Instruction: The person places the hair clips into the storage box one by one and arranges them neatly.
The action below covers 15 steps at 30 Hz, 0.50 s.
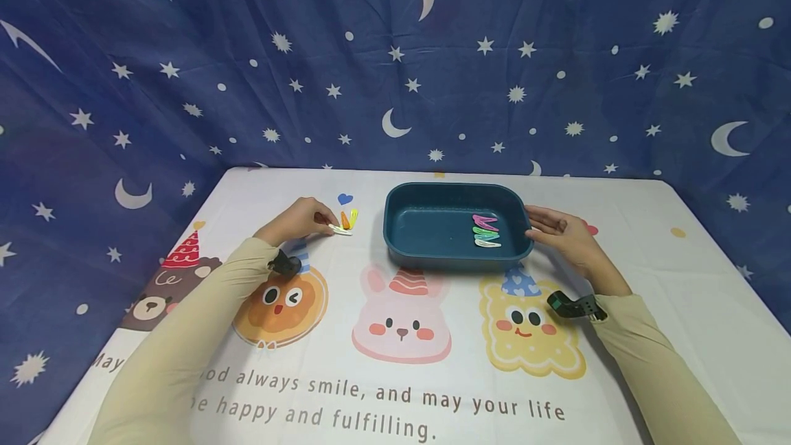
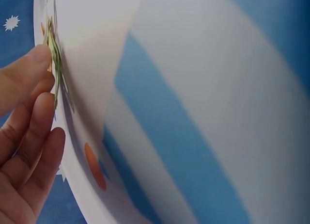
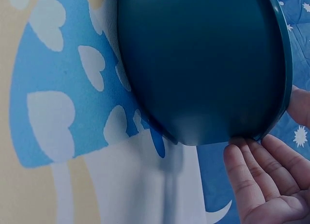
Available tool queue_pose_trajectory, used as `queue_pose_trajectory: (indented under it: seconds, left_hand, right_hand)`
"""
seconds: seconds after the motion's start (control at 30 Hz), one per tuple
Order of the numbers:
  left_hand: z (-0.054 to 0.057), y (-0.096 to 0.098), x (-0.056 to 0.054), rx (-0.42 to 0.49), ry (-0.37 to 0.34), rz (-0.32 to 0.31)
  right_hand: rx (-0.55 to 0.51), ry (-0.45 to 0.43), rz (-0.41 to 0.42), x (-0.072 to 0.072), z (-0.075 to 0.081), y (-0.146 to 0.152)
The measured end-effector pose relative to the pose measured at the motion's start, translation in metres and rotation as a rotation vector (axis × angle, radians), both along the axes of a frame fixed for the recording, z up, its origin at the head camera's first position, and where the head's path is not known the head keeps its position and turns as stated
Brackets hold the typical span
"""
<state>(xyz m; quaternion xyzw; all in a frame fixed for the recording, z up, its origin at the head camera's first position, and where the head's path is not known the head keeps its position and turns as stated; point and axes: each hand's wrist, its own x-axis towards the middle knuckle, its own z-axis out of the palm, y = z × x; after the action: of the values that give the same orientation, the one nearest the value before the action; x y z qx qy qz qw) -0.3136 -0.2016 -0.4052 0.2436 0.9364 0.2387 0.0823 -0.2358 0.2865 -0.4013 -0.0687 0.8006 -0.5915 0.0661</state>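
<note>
Pale green, a hair clip (image 1: pixel 343 231) is lying left of the teal basin (image 1: pixel 445 264) in the head view, its long axis running roughly sideways towards it; the nearer left hand (image 1: pixel 303 218) is pinching it. In the left wrist view, thumb and fingertips are gripping one end. In the right wrist view, the right hand (image 3: pixel 276 185) is touching the basin's right end, unclenched.

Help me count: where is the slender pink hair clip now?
In the head view, the pink clip lies toward the right end inside the dark teal rectangular tray, just beyond the slender green hair clip.
</note>
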Motion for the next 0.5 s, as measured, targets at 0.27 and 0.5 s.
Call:
queue_pose_trajectory:
  seconds: [0.27,0.5]
  left_hand:
    - [0.005,-0.005,0.002,0.004,-0.021,0.04]
    - [0.014,-0.006,0.005,0.003,0.001,0.104]
  right_hand:
    - [-0.008,-0.002,-0.002,0.0,-0.001,0.0]
    - [-0.006,-0.001,-0.008,-0.001,-0.001,0.001]
